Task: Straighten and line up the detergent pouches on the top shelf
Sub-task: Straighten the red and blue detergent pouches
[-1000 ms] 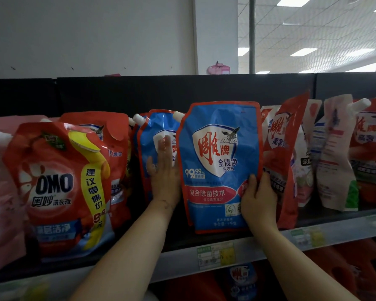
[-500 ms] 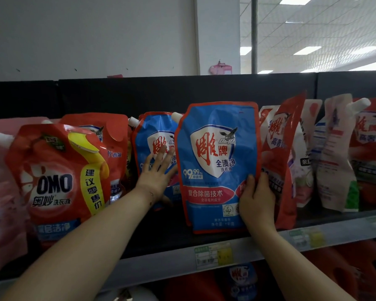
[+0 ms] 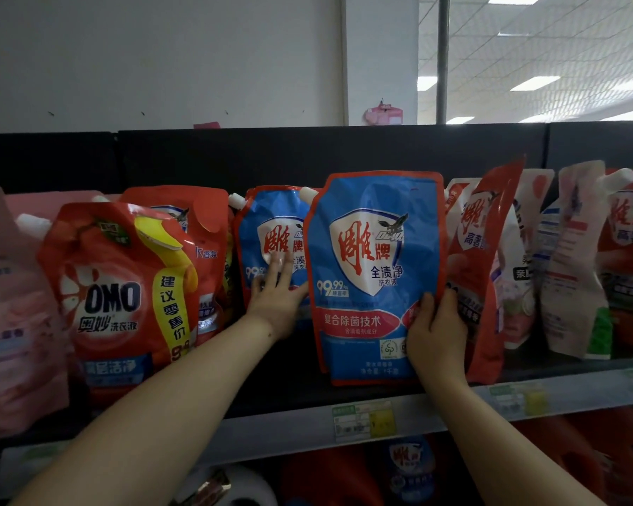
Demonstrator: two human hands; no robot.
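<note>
- We face a plain white wall (image 3: pixel 161 56) above a black back panel (image 3: pixel 307 155).
- To our right a grey pole (image 3: pixel 442 56) rises to a tiled ceiling (image 3: pixel 563 38).
- Long ceiling lights (image 3: pixel 534 83) glow there.
- A pink sign (image 3: pixel 383 115) shows over the panel's top edge.

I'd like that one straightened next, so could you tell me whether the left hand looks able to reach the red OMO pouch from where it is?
Probably yes. The left hand lies flat and open on the rear blue pouch, holding nothing, and the OMO pouch stands at the shelf front further left, nothing before it.
</note>
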